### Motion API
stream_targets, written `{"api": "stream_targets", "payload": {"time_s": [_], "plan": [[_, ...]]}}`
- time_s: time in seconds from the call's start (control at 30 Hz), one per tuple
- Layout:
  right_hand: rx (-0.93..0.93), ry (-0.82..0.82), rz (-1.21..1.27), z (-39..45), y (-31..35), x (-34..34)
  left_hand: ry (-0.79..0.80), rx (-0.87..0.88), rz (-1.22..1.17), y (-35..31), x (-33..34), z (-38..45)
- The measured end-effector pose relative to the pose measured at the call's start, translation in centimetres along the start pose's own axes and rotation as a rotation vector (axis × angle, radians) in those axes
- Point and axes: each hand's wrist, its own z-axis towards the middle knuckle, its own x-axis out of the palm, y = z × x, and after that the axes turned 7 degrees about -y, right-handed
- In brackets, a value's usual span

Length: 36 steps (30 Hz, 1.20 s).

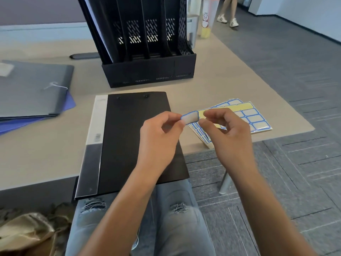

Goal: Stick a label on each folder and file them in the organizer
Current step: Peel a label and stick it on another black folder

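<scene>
Label [190, 117] pinched at each end by left hand [158, 137] and right hand [227, 133] fingers.

We had a single view, worn on the head, and it looked forward and down across the table [249, 85]. It sat close above our hands and lap, faced the organizer [147, 69] at the far side, and caught floor on the right.
</scene>
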Motion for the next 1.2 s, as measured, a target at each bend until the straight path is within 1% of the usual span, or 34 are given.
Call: {"api": "stream_targets", "payload": {"time_s": [0.23, 0.47, 0.53, 0.6, 0.7, 0.8, 0.87, 0.97, 1.03, 1.1, 1.2], "plan": [[0.015, 0.14, -0.059, 0.1, 0.3, 3.4, -0.02, -0.034, -0.018, 1.0, -2.8, 0.3], [-0.016, 0.201, -0.064, -0.1, 0.7, 7.1, -0.102, -0.039, 0.133, 2.0, -5.9, 1.3], [-0.019, 0.189, -0.058, -0.1, 0.6, 8.2, -0.121, -0.047, 0.186, 2.3, -6.7, 1.6], [-0.014, 0.158, -0.057, 0.2, 0.4, 9.1, -0.159, -0.05, 0.273, 2.8, -7.6, 2.1], [0.001, 0.128, -0.137, 1.0, -0.3, 10.5, -0.218, -0.055, 0.501, 3.8, -9.1, 3.0], [-0.015, 0.141, -0.237, 1.5, -1.0, 11.6, -0.24, -0.139, 0.665, 4.4, -10.2, 4.0], [-0.039, 0.17, -0.299, 1.5, -1.3, 12.1, -0.231, -0.203, 0.728, 4.8, -10.7, 4.7], [-0.076, 0.184, -0.357, 1.0, -1.8, 12.6, -0.185, -0.28, 0.747, 5.1, -10.9, 5.7], [-0.102, 0.174, -0.366, 0.8, -2.2, 12.9, -0.18, -0.296, 0.76, 5.3, -11.0, 6.2], [-0.136, 0.166, -0.377, 0.6, -2.5, 13.1, -0.217, -0.301, 0.738, 5.4, -11.0, 6.7], [-0.157, 0.161, -0.386, 0.5, -2.7, 13.1, -0.295, -0.328, 0.621, 6.0, -11.3, 7.5]]}}
